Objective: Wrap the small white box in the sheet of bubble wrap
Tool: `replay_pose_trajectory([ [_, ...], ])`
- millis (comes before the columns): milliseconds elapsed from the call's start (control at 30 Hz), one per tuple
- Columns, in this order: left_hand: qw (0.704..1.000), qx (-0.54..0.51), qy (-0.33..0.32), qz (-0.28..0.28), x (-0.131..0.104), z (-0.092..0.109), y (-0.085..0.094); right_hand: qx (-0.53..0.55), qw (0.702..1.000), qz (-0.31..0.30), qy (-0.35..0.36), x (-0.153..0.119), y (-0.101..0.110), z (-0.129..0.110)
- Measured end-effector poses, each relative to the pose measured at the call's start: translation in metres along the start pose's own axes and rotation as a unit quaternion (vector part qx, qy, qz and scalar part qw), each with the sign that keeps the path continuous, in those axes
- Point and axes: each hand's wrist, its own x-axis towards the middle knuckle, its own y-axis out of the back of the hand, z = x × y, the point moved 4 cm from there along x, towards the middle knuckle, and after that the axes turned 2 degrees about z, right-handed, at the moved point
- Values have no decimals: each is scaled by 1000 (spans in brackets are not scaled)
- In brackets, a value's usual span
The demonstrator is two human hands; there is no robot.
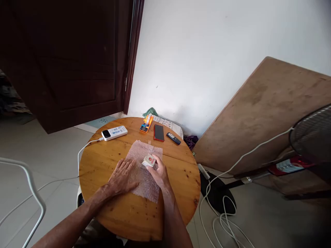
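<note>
Bubble wrap (144,168) lies spread flat mid-worktop (108,206), the left hand (123,177) pressing open-palmed on its left part while the right hand (159,172) pinches a small box (149,160) upon it, so wrapping looks barely begun, folding and closing left.

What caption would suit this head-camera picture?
Left hand flat on bubble wrap while right hand holds a small box on a round wooden table.

I see a home room: dark wooden door (64,62) upper left, round wooden table (108,203), tiled floor (46,162).
</note>
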Motion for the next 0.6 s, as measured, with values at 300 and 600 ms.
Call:
replay_pose_trajectory([
  [300,1000,-7,0,5,1,3,3,-46,997,-65,25,-4,-8,-6],
  [600,1000,-14,-12,10,0,0,2,-64,997,-38,30,-2,-5,2],
])
